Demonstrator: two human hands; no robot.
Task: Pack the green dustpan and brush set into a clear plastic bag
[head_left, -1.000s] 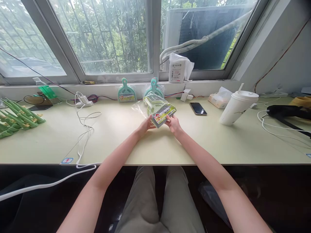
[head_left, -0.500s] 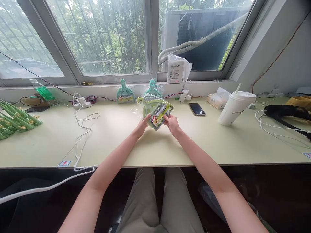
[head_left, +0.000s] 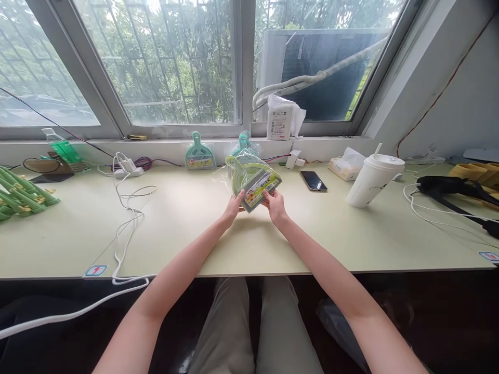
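A light green dustpan set (head_left: 253,179) in clear wrapping, with a printed label, is held above the middle of the desk (head_left: 249,249). Its round handle end points up and to the left. My left hand (head_left: 234,206) grips the lower left side, thumb on the front. At the lower right edge, my right hand (head_left: 275,205) is closed on the same set. Behind it, a teal dustpan set (head_left: 200,156) leans against the sill, and another teal set (head_left: 244,143) is partly hidden behind the green one.
To the right are a phone (head_left: 314,181), a tissue pack (head_left: 346,165), a tilted white cup (head_left: 375,181) and a black strap (head_left: 452,189). White cables (head_left: 132,223), a power strip (head_left: 128,169), a green bottle (head_left: 66,150) and green woven pieces (head_left: 23,197) are on the left.
The green set has turned slightly clockwise in both hands, its label now closer to level. The camera view has shifted a little, so the desk edge appears lower.
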